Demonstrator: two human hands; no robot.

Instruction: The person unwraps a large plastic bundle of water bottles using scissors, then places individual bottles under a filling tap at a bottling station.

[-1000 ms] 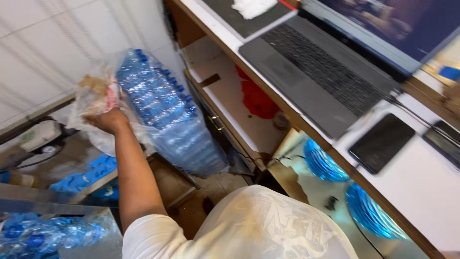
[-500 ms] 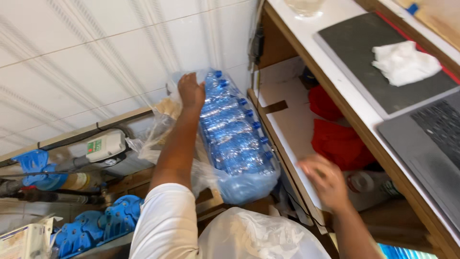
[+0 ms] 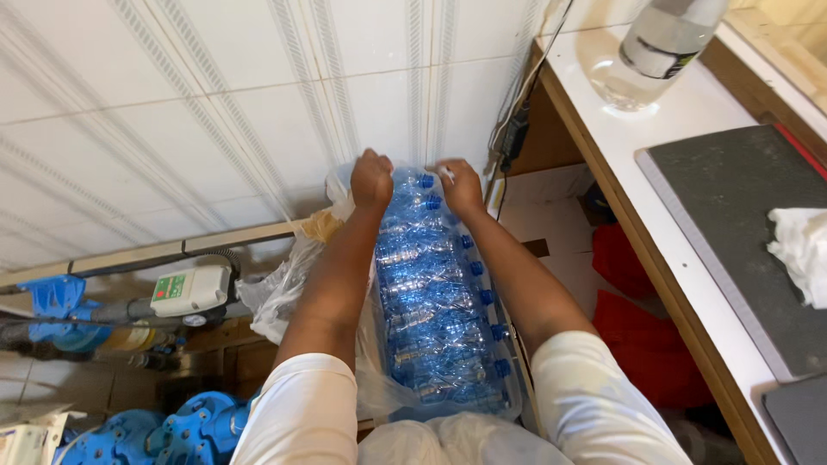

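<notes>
Tiled wall (image 3: pixel 215 112) fills the upper half of the view, and a white counter (image 3: pixel 689 120) runs down the right edge, carrying a dark mat (image 3: pixel 732 224), a crumpled white cloth (image 3: pixel 801 250) and a clear bottle (image 3: pixel 659 47). Below the counter sits an open shelf with red fabric (image 3: pixel 642 344) bundled inside. Leaning against the wall, between both forearms, stands a shrink-wrapped pack of blue-capped bottles (image 3: pixel 439 301), its far end up against the tiles and its near end low by the person's lap. A loose plastic bag (image 3: pixel 289 288) hangs just beside it on the left, near a small grey control box (image 3: pixel 191 290) and blue valve fittings (image 3: pixel 172 430).

The left hand (image 3: pixel 371 179) closes on the pack's top left corner, and the right hand (image 3: pixel 459 185) pinches the wrap at the top right corner, fingers curled tight on the film.

Judging by this grip, the wrap could well stretch or tear, since only thin film bears the load at two corners; bottles might then spill out. The pack could also tip sideways onto the bag, or snag the cable (image 3: pixel 517 129) hanging by the counter's edge.
</notes>
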